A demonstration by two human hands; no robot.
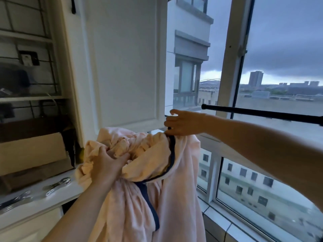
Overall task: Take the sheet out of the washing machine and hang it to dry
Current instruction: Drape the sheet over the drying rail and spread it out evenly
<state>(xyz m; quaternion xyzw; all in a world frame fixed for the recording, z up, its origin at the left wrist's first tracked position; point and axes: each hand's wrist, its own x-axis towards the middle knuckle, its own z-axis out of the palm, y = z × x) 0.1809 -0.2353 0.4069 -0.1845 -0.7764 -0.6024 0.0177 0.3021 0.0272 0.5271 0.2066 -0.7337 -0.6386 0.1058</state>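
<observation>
Both hands are on the one sheet (176, 189), pale pink with navy trim. Left hand (107, 163) has its fingers dug into the bunched top folds, clutching them. Right hand (182, 124) reaches forward and pinches the trimmed edge just under the lower right corner of the open cabinet door (125, 67). Whatever carries the sheet is hidden beneath it, and its lower part runs off the bottom of the view. One black rod (262, 113) crosses the window (232, 49), its right end cut off, its left end near the right wrist. Near the front edge of the counter (40, 203) lie two blurred metal clips (57, 186); a third shape at the left edge is hard to make out. Cardboard boxes (31, 151) stacked at the counter's back are closed, contents unseen.
</observation>
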